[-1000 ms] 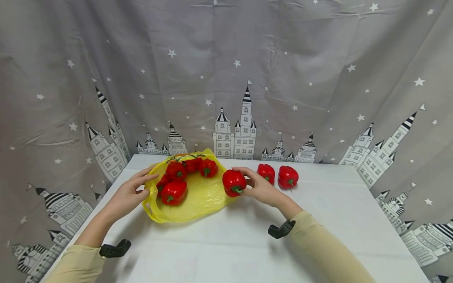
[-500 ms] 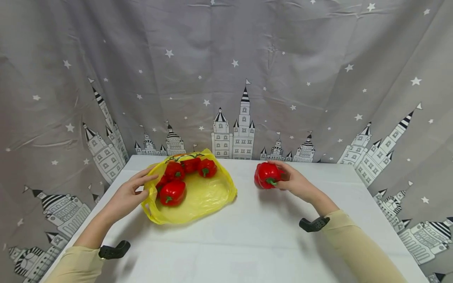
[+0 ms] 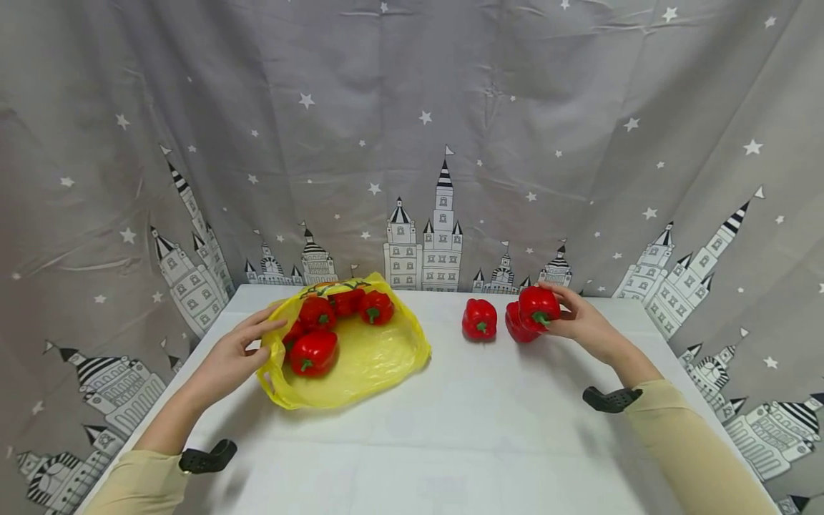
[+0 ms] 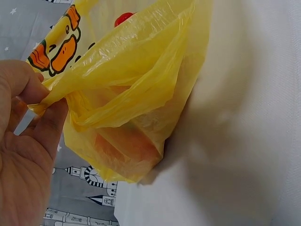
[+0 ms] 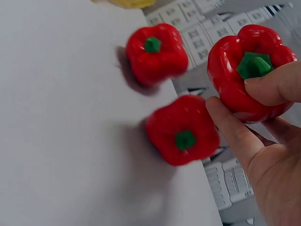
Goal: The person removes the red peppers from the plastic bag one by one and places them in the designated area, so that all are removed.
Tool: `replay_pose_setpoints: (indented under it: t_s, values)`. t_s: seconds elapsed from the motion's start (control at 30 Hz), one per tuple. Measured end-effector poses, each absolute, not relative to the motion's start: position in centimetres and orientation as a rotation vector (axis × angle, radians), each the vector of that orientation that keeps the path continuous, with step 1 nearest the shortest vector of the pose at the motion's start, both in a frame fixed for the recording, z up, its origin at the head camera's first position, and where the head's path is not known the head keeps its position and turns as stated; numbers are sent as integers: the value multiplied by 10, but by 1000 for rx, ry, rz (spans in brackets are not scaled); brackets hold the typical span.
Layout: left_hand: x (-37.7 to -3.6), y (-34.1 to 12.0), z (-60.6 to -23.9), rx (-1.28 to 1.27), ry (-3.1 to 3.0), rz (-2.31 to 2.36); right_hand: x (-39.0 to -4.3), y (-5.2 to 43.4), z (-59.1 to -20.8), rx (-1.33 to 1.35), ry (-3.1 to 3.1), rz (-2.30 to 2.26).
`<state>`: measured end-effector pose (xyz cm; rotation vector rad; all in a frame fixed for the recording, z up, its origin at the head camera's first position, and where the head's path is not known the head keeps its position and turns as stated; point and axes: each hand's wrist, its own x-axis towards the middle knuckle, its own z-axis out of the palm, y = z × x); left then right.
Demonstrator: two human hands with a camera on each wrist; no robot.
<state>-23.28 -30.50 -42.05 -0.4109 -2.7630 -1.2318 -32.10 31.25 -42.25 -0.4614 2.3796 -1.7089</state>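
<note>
My left hand (image 3: 234,354) pinches the rim of a yellow plastic bag (image 4: 136,80) between thumb and fingers. The bag lies with its mouth spread at the table's left, and several red bell peppers (image 3: 314,352) with green stems rest inside it. A printed duck-like face shows on the bag in the left wrist view. My right hand (image 3: 589,325) grips one red bell pepper (image 5: 249,87) by its sides, thumb beside the green stem. That pepper overlaps another pepper (image 5: 183,129) on the table. A third pepper (image 5: 156,55) stands a little to the left of it.
The white table (image 3: 412,458) stretches in front of both hands. Behind it hangs a grey curtain (image 3: 335,143) printed with castles and stars, close to the table's back edge. A black wrist strap (image 3: 611,399) sits on the right arm, another (image 3: 209,456) on the left.
My right hand has carried its pepper from the bag's right edge rightward, past one table pepper to the other. The left hand has kept its hold on the bag.
</note>
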Motion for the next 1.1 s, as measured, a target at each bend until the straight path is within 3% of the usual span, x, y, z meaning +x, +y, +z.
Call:
replay_pose_setpoints:
  t_s: [0.37, 1.1]
  values:
    - [-233, -305, -421, -413, -2751, -1239, -323, 348, -422, -354, 2396, -1777]
    - [-231, -306, -422, -412, -2760, -1247, -335, 373, -459, -131, 2458, -1666]
